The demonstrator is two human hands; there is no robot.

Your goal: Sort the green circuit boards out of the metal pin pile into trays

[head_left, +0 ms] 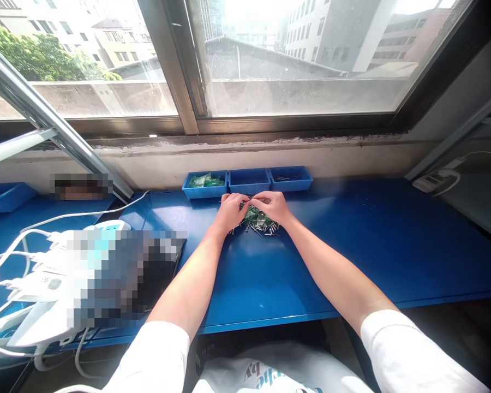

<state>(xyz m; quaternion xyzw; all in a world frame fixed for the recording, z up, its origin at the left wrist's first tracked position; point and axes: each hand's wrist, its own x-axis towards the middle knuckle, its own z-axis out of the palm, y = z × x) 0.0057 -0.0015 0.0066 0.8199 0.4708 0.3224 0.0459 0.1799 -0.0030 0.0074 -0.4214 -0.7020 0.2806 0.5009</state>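
My left hand (229,212) and my right hand (273,206) rest together on a small pile of green pieces and short metal pins (258,222) on the blue table (352,240). Both hands have their fingers curled over the top of the pile, fingertips nearly touching. What exactly each finger pinches is too small to tell. Just beyond the hands stand three blue trays in a row: the left tray (205,184) holds green pieces, the middle tray (249,180) looks bare, the right tray (290,178) holds a few thin pins.
A white power strip with several white cables (36,284) and a blurred dark object lie at the left. Another blue tray (4,196) sits far left. A second power strip (436,180) lies at the right under the window sill (245,144).
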